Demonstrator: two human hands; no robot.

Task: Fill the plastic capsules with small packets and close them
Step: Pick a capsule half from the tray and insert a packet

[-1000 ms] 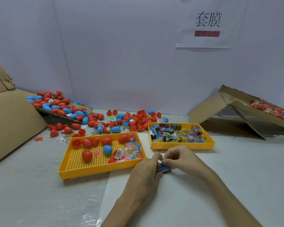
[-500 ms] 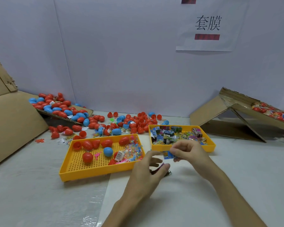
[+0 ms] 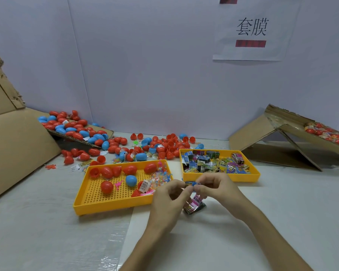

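Now both hands meet just above the table. The left hand (image 3: 168, 200) and the right hand (image 3: 217, 189) each pinch one small blue packet (image 3: 192, 183) between thumb and fingertips, and their other fingers are loosely curled. Right under the hands a pink packet (image 3: 195, 202) lies on the table (image 3: 282, 202), partly hidden by the fingers. Just beyond the right hand sits a yellow tray (image 3: 243, 178) heaped with more packets (image 3: 213, 163). To the left of the left hand, close by its knuckles, a second tray (image 3: 110, 209) holds red capsules (image 3: 107, 187), a blue capsule (image 3: 131, 180) and some small bright bits. Farther off, past both trays, loose capsules (image 3: 164, 145) are strewn along the wall.
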